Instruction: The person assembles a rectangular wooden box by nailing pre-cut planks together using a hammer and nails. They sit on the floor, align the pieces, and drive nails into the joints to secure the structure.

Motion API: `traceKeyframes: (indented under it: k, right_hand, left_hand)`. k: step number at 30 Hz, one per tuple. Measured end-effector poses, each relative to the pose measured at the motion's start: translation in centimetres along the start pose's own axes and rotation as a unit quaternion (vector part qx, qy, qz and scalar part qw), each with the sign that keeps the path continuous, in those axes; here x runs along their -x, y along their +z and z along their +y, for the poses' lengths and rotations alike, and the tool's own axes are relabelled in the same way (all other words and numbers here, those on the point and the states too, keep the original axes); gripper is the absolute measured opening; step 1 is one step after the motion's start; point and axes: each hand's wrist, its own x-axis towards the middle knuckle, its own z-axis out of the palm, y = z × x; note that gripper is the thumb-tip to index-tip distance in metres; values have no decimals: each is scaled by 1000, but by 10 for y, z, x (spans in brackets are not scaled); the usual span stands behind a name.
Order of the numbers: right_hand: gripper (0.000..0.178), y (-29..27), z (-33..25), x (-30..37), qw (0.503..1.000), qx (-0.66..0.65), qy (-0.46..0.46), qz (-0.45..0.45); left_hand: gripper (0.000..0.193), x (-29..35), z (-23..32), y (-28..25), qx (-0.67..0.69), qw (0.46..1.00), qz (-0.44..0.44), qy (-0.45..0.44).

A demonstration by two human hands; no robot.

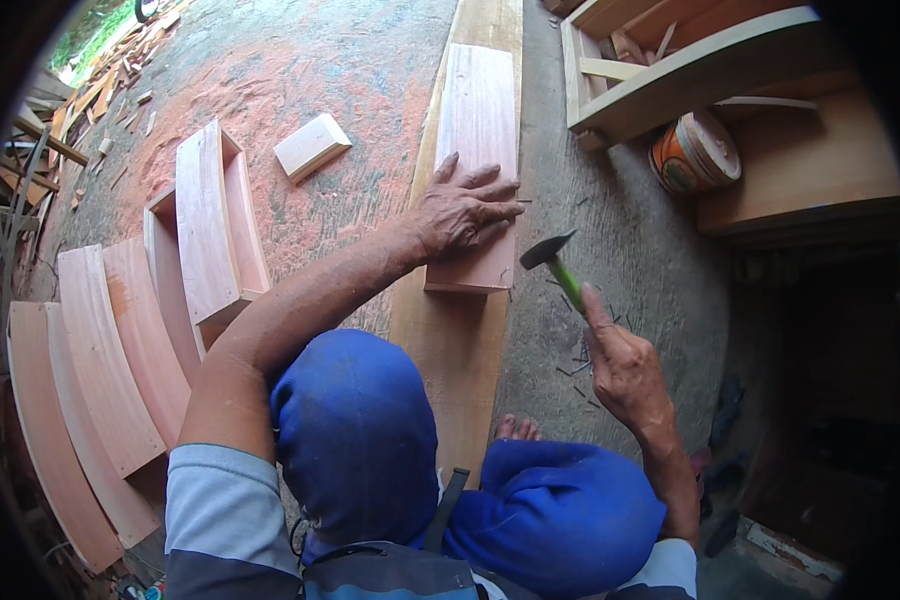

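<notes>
Floor between hammer and box edge

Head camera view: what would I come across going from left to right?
Leftmost wooden board → small wooden block → left hand, resting on a pale wooden box → green-handled hammer → right hand, gripping it → orange-and-white bucket.

Green hammer handle, pinkish workpiece, blue trousers

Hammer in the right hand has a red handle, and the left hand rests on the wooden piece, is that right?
The handle is green, not red, as the head view shows. The right hand holds the hammer, and the left hand rests on the wooden piece.
</notes>
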Motion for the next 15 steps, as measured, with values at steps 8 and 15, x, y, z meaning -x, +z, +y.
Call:
traceKeyframes:
  k: [8,15]
  right_hand:
    - [62,15,-2,31,987,-47,-43,150]
    - [57,-32,-23,5,954,-160,2,253]
  left_hand:
    - [40,-7,8,1,19,999,20,21]
    - [41,5,-3,4,11,999,38,10]
